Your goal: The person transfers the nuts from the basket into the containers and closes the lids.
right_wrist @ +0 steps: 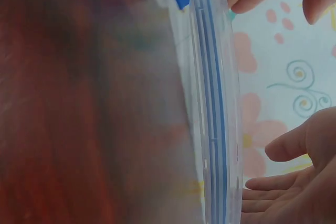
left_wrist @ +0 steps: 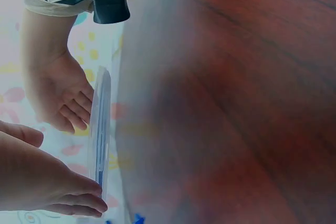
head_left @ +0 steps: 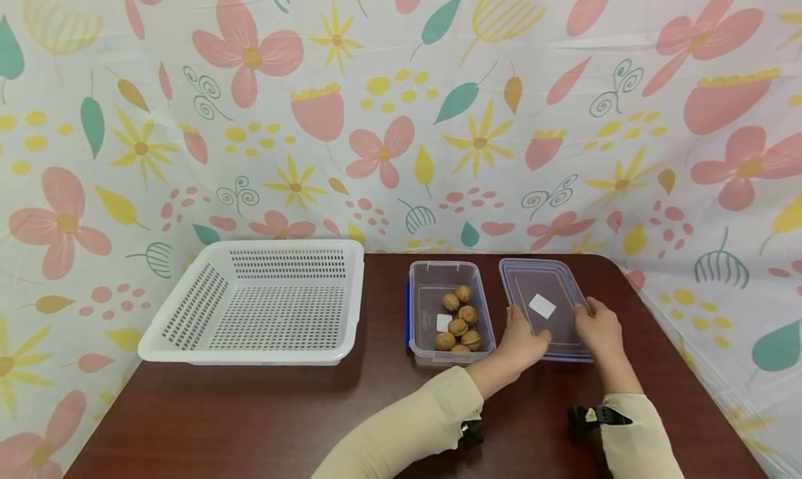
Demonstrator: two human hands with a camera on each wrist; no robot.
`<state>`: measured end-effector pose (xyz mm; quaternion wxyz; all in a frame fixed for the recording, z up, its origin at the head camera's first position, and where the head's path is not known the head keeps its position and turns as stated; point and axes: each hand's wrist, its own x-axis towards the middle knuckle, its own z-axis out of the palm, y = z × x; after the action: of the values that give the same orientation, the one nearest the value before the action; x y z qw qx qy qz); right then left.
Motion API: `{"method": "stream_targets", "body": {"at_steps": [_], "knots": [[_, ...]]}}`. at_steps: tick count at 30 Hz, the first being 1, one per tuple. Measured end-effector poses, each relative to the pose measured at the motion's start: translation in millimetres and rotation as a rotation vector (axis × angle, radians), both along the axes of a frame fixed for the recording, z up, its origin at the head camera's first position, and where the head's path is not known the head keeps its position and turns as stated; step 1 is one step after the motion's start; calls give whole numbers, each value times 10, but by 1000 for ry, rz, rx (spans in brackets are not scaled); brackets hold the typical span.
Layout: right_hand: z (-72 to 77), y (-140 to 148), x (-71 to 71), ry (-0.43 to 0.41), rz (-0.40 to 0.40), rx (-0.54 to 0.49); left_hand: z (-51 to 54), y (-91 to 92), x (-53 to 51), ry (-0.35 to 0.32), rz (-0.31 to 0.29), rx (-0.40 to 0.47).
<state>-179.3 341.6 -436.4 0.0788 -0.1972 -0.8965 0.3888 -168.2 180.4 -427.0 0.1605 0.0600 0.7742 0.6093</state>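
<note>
A clear rectangular plastic lid (head_left: 545,278) with blue lines along its edge and a white square label is at the right of the table. My left hand (head_left: 517,344) touches its left edge, the thumb apart from the fingers. At the opposite edge is my right hand (head_left: 600,331), also touching. In the right wrist view the lid (right_wrist: 212,103) appears edge-on, with the right hand's fingers (right_wrist: 273,195) extended along it. Whether it rests on the table I cannot tell. Just left of the hands, a clear container (head_left: 428,284) holds several walnuts (head_left: 466,315).
A white perforated plastic basket (head_left: 351,305) stands on the left part of the dark red-brown table (head_left: 250,416). A blue clip (head_left: 408,319) hangs at the container's left side. Behind the table is a flower-patterned cloth (head_left: 388,82). Both wrists wear black devices (head_left: 589,418).
</note>
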Motion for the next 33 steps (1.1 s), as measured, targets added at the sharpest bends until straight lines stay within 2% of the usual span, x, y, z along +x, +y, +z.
{"method": "stream_targets", "body": {"at_steps": [5,13,17,19,20,24,26,27,33], "knots": [[159,-91,-50,26,21,-30,113,-105,-35,18,-2,25],[401,-319,-115,77,82,-153,239,-367,-126,13,-2,103],[486,-461,-124,117,123,-229,248,-508,-173,65,34,111],[518,-535,-131,131,137,-259,258,-605,-171,73,66,32],[534,-575,-135,133,143,-276,258,-649,-174,87,75,19],[571,-734,-151,147,151,-310,254,-825,-158,68,82,56],[581,-807,-151,156,160,-323,241,-889,-158,90,67,144],[584,-840,-152,165,164,-336,244,-924,-152,93,68,155],[614,-1028,-150,205,174,-455,276,-1127,-143,178,104,118]]}}
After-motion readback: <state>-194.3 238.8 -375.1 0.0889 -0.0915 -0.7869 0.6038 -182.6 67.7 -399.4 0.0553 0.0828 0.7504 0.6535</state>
